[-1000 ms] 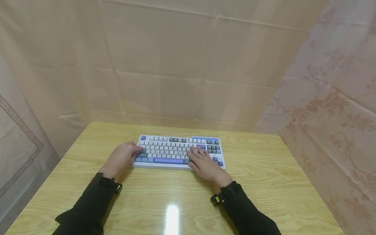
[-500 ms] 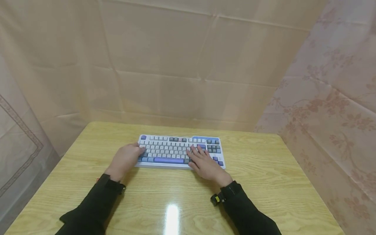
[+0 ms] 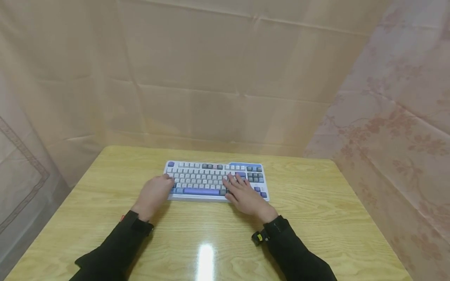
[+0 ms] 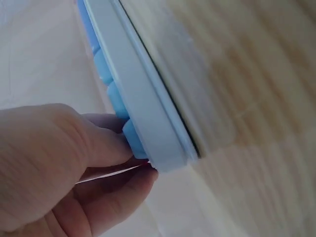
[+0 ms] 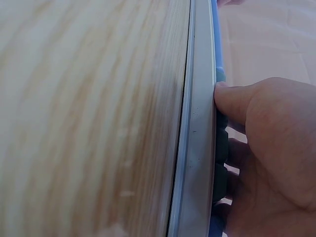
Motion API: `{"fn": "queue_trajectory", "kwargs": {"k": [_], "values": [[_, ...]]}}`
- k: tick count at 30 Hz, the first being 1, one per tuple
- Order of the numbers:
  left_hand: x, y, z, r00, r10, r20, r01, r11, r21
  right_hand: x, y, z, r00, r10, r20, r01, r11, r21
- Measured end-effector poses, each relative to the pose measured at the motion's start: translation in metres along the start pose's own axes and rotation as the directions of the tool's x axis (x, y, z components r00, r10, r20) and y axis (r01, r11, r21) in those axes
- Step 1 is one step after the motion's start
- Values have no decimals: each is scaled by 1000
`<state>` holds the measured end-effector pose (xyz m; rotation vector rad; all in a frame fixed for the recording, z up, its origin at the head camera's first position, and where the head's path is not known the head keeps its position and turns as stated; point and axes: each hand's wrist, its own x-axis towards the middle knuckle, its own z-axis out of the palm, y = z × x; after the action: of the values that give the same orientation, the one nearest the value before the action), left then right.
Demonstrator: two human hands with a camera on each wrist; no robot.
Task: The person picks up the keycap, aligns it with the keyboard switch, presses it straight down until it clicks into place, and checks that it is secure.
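Note:
A white keyboard (image 3: 200,181) with white, grey, blue and purple keys lies flat on the wooden table. At its left end is my left hand (image 3: 154,191), covering the lower left corner. In the left wrist view that hand (image 4: 64,168) has its thumb over the blue corner keys and other fingers against the keyboard's side, gripping the end. My right hand (image 3: 246,197) rests on the right part of the keys with fingers spread. Seen from the right wrist, the thumb (image 5: 232,98) touches the keys by the front rim; the fingertips are partly hidden.
The pale wooden table (image 3: 309,218) extends on all sides of the keyboard, with a bright reflection near its front. A beige cloth (image 3: 197,78) hangs behind it. A floral cloth (image 3: 397,136) hangs at the right and a whitish cloth (image 3: 21,164) at the left.
My left hand has shifted a little right and toward me along the keyboard's left end, now covering more of the lower left corner. My right hand and the keyboard look unmoved.

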<state>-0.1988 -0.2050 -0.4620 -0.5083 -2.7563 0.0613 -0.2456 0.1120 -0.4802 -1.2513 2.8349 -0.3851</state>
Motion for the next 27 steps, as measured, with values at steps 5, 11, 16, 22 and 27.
{"fn": "queue_trajectory", "kwargs": {"k": [5,11,16,22,27], "values": [[3,1,-1,1000,-13,3,13,1000,-8,1,3,0,1000,10,-6,-10,1000,-4],[3,0,4,999,-38,5,38,997,-64,1,4,6,1000,20,20,-20,1000,10],[0,1,4,999,-13,51,19,992,-122,1,3,8,999,27,18,-27,1000,16],[-3,4,-5,980,-6,201,36,989,-145,2,1,5,1000,25,16,-25,1000,3],[0,3,-8,971,-20,238,68,978,-197,4,4,2,1000,21,13,-21,1000,-2]]}}
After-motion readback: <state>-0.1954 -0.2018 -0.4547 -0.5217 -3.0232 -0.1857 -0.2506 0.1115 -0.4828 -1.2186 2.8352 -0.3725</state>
